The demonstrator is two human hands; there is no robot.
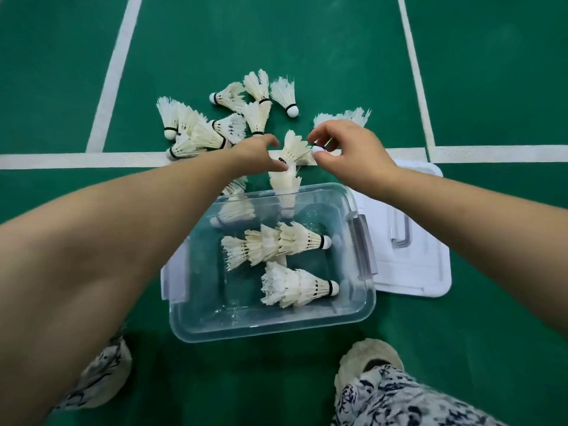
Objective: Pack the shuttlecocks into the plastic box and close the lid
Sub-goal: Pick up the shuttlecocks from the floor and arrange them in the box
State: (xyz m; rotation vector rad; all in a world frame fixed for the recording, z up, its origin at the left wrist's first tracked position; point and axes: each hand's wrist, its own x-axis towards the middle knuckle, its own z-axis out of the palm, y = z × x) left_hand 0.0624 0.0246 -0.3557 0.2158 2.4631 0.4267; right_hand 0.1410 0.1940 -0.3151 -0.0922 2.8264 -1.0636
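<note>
Both hands reach past the far edge of the plastic box (pixel 270 322), above a white line (pixel 61 159) on the green court floor (pixel 307 41). The left hand (pixel 258 150) pinches a shuttlecock (pixel 293 147) at its black band, feathers pointing far. Just right of it, the right hand (pixel 350 149) pinches the cork of a second shuttlecock (pixel 347 116), whose feathers stick out beyond the fingers. The hands are close together, not touching. A loose pile (pixel 212 127) of shuttlecocks lies far left of the left hand. The box sits open, near of both hands, with two nested stacks (pixel 276 244) lying inside, corks to the right. The lid (pixel 430 272) lies flat just right of the box.
</note>
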